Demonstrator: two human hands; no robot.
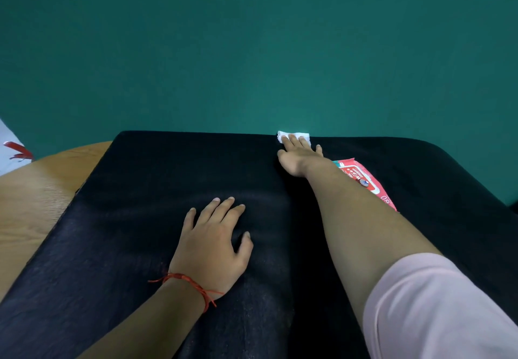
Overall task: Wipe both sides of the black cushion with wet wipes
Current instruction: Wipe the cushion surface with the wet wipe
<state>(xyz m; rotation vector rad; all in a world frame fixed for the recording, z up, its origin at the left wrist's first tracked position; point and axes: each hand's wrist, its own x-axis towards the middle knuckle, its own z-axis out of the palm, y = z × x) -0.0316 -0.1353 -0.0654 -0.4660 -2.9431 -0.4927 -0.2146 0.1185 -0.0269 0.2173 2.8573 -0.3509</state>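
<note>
While left hand point(210, 242) touches cushion point(126, 218), right hand point(298, 157) presses wipe point(306, 136) at far edge.

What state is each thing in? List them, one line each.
black cushion: lying flat on wooden table
wet wipe: at cushion's far edge, pressed down
wipes pack: lying on cushion, partly behind right arm
left hand: flat on cushion
right hand: fingers straight, pressing wipe

The fingers of the right hand point(298, 157) cover part of the wet wipe point(305, 136). The right forearm point(361, 229) hides one side of the wipes packet point(368, 183), and its print is only partly legible. The bottom and right edges crop the black cushion point(140, 218), which conceals most of the bench point(33, 190). A red-and-white item point(14, 151) cropped at the left edge is unidentifiable.
</note>
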